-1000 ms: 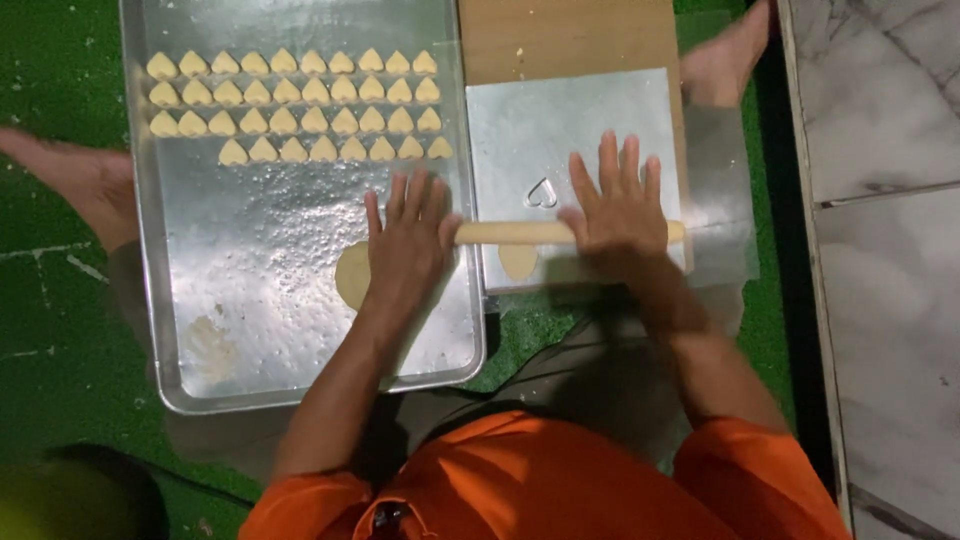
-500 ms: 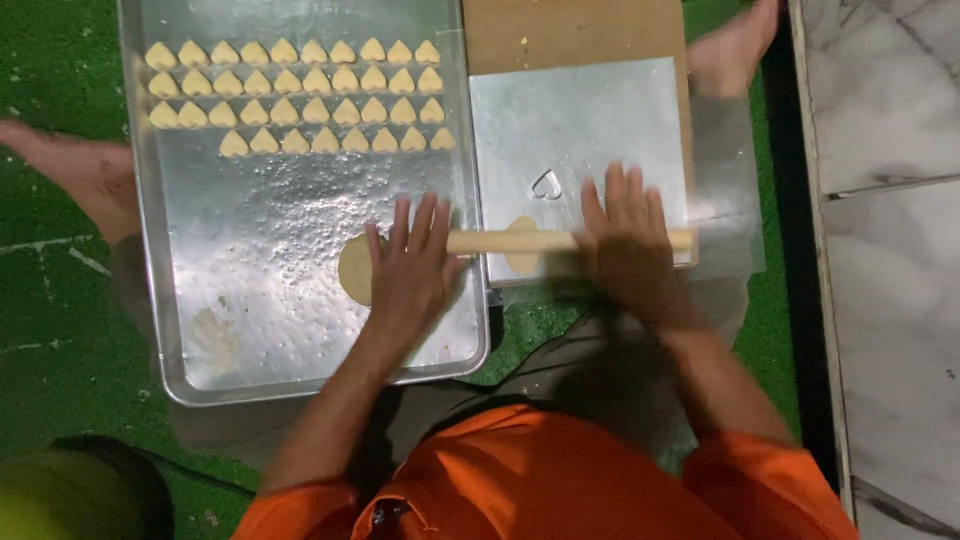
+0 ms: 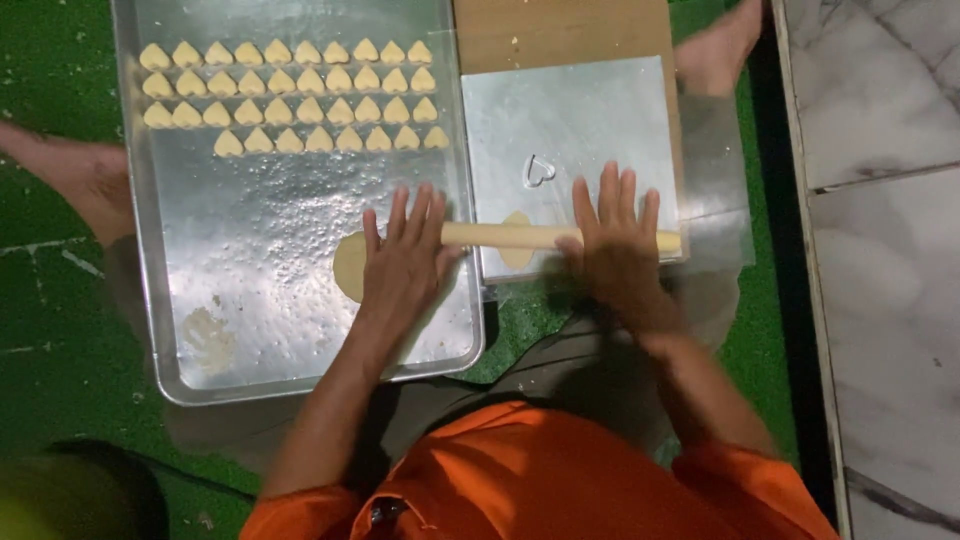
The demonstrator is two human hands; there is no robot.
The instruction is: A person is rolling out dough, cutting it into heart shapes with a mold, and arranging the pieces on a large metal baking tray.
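My left hand (image 3: 405, 260) and my right hand (image 3: 615, 245) lie flat, fingers spread, on a wooden rolling pin (image 3: 510, 236). The pin lies crosswise over the near edge of a square metal sheet (image 3: 590, 110). A thin piece of pale dough (image 3: 517, 256) shows under the pin. A round tan shape (image 3: 349, 266) sits at the pin's left end, over the baking tray (image 3: 290, 230). A heart-shaped metal cutter (image 3: 540, 170) rests on the sheet just beyond my right hand.
Several rows of small heart-shaped dough pieces (image 3: 290, 95) fill the tray's far end. A wooden board (image 3: 560, 30) lies under the sheet. Bare feet show at the left (image 3: 75, 175) and far right (image 3: 720, 50). Green matting (image 3: 60, 330) surrounds; marble floor (image 3: 880, 200) is to the right.
Both hands have slid a little along the top of the pin as it rolls over the dough. The view has shifted slightly; tray, cutter and cookies stay put.
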